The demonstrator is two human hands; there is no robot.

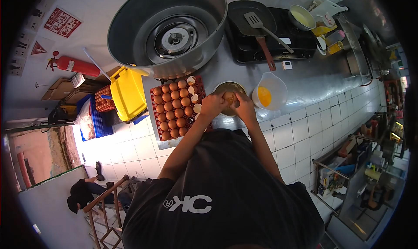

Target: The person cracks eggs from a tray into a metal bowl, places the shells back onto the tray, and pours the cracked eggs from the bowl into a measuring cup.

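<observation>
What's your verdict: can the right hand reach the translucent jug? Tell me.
Probably yes: the translucent jug stands just right of the right hand, with nothing visible between them, though that hand is busy over the bowl with what looks like an egg.

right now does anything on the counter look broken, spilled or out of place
Broken eggshells line the picture-right edge of the red tray, odd because the other eggs look whole. No clear spill shows on the steel counter.

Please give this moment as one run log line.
left hand: fingers on brown egg; right hand: fingers on same egg; below: round bowl; to right: spouted jug with yellow liquid; to left: red egg tray
</observation>
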